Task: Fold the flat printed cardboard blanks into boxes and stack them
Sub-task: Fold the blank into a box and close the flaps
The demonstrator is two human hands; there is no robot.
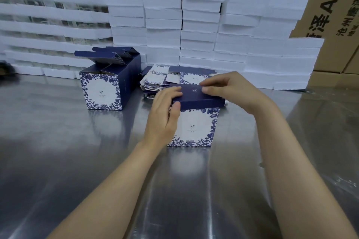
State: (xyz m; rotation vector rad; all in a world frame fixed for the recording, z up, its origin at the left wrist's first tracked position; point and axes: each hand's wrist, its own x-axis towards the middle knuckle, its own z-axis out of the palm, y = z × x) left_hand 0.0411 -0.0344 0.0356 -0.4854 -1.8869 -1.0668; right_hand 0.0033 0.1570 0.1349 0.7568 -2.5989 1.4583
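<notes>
**Both hands on the lid of the box in front of me**

The box [194, 128] stands upright on the steel worktop [58, 141], its white face with the blue leaf print turned toward me. Its navy lid [196, 97] lies across the top, and both my hands are on it.

My left hand [165, 112] is at the lid's left corner. The fingers lie over the top and the thumb presses against the front edge, so I pinch that corner, while the palm covers the box's left side. My right hand [227, 87] reaches in from the right onto the far part of the lid. Its fingers bend over the back edge and its thumb lies flat on top, gripping it there.

Just behind the box lies the pile of flat blanks [161, 79], loosely fanned. To the left, well apart from my hands, stand folded boxes [103, 87] with their top flaps up. White foam blocks [194, 25] are stacked along the back, with brown cartons [330, 15] behind them.
</notes>
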